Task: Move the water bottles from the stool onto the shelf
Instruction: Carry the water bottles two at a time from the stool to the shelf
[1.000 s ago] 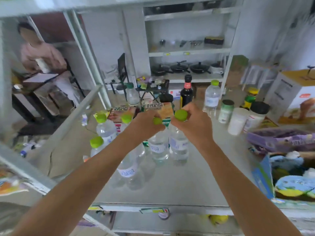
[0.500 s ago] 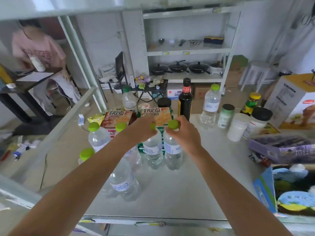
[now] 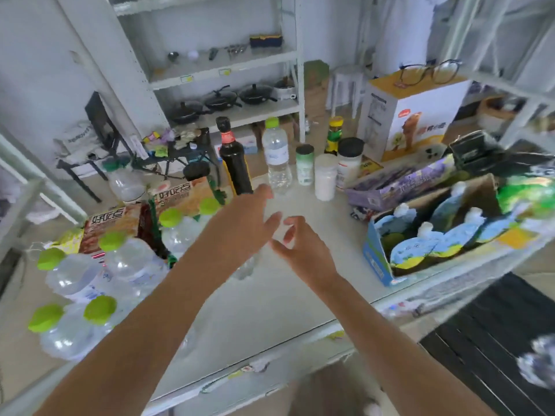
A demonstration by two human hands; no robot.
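Several clear water bottles with green caps stand grouped on the left part of the white shelf; two of them sit behind my left forearm, partly hidden. My left hand hovers over the shelf with fingers spread and nothing in it. My right hand is just beside it, fingers loosely apart, also holding nothing. Another green-capped water bottle stands alone further back. No stool with bottles shows in this view.
A dark sauce bottle, white jars and a black-lidded jar stand at the back. Snack packets lie at the left. A box of blue pouches and a purple box fill the right. A second shelf unit stands behind.
Both hands have let go of the two bottles they held by the caps and pulled back to the right, fingers apart. The view has swung to the right.
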